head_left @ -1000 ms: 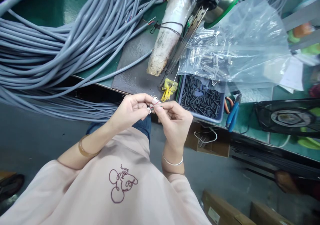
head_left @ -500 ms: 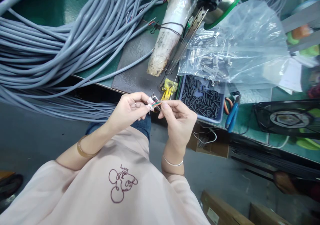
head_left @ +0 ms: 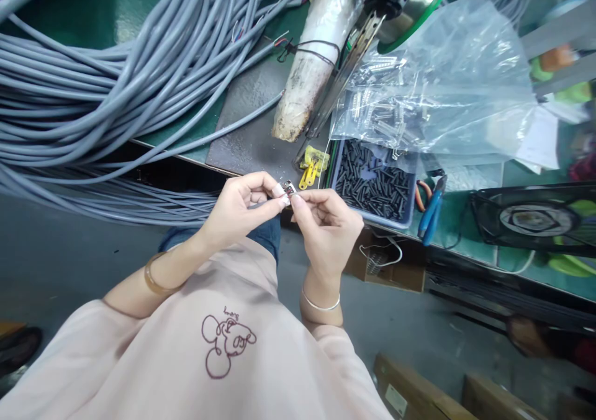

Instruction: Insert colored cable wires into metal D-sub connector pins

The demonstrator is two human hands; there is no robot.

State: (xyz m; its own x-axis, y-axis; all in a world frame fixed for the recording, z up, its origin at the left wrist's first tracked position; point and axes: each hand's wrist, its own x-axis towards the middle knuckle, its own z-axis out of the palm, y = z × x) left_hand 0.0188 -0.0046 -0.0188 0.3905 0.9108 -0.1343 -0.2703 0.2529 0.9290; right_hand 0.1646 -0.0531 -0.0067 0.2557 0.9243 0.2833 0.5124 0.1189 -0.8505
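Observation:
In the head view, my left hand (head_left: 244,205) pinches a small metal-edged connector (head_left: 289,187) between thumb and fingers, just in front of the bench edge. White wraps cover some of its fingertips. From the other side, my right hand (head_left: 328,221) is closed, its thumb and forefinger pressed against the connector's near end. The coloured wires there are mostly hidden behind my fingertips. Just beyond my hands, a yellow clip-like piece (head_left: 311,170) lies on a dark plate (head_left: 246,128).
Grey cables (head_left: 116,103) pile up at the left. A blue tray (head_left: 386,222) of short black tubes stands right of my hands, under a clear plastic bag (head_left: 460,91) of metal parts. Blue-handled cutters (head_left: 432,215), a fan (head_left: 535,221) and a white-wrapped post (head_left: 310,66) are nearby.
My right fingers have moved left, closer to my left fingertips. The green and orange wires that showed between my hands are now mostly covered.

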